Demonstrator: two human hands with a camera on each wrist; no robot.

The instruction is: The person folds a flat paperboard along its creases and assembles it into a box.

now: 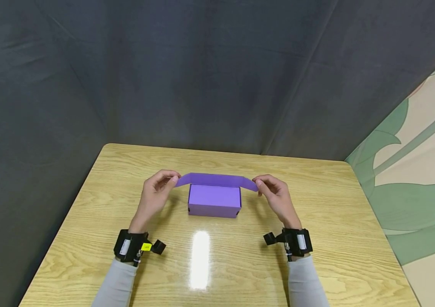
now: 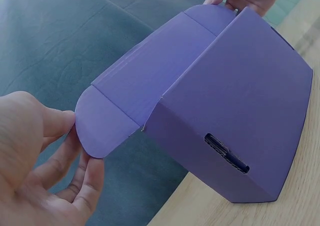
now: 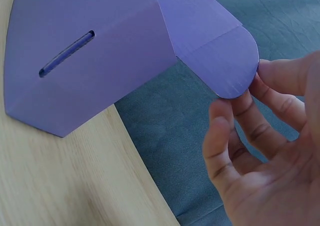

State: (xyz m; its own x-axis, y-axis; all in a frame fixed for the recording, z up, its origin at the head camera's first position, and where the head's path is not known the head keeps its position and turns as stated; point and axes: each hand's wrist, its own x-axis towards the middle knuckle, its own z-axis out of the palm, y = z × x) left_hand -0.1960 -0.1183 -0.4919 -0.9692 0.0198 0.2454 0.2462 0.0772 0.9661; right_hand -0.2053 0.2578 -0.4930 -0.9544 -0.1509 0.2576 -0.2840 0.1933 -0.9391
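Note:
A small purple cardboard box (image 1: 214,196) sits on the table, its top panel lying flat. From its far edge a long flap (image 1: 217,179) stands up, with a rounded side tab at each end. My left hand (image 1: 157,189) pinches the left tab (image 2: 102,123) at its outer edge between thumb and fingers. On the other side my right hand (image 1: 274,192) holds the right tab (image 3: 227,63) the same way. Both wrist views show a narrow slot low on the box's near corners. What is inside the box is hidden.
The box rests on a light wood table (image 1: 340,221), with a bright light reflection in front of it. Behind the table's far edge hangs a dark curtain (image 1: 202,85). A wall with a plant pattern (image 1: 424,192) borders the right side.

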